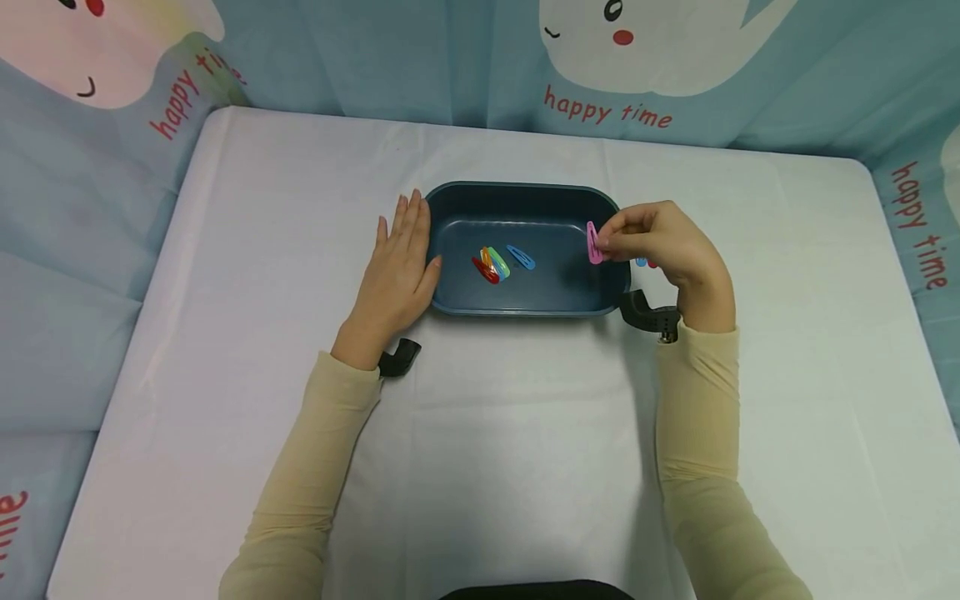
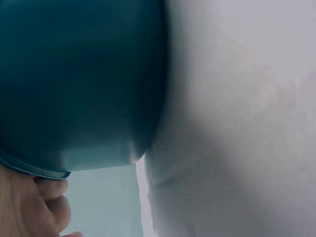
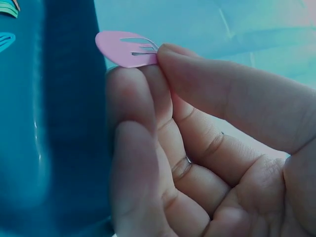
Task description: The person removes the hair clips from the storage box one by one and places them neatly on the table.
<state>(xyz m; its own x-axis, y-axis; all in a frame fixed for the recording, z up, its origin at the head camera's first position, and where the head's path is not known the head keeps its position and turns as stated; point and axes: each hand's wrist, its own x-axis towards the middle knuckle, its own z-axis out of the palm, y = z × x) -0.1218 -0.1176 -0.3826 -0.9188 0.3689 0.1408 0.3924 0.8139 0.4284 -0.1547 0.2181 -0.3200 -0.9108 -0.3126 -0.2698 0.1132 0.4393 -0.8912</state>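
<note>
A pink snap hair clip [image 3: 121, 48] is pinched between the thumb and fingers of my right hand [image 1: 663, 242], over the right end of a dark blue tray [image 1: 525, 310]. Inside the tray lies a small fanned group of red, orange, green and light blue hair clips [image 1: 491, 265]. A single blue hair clip [image 1: 521, 257] sits just right of that group. My left hand [image 1: 397, 271] rests with straight fingers against the tray's left end. In the left wrist view its fingers [image 2: 42, 212] touch the tray's rim, and the tray's outer wall [image 2: 74, 89] fills much of the picture.
Blue and red pieces [image 1: 645, 262] show on the table right of the tray, mostly hidden by my right hand. A white cloth [image 1: 487, 442] covers the table. Blue printed curtains [image 1: 397, 58] hang behind it. Black straps [image 1: 648, 317] sit at both wrists.
</note>
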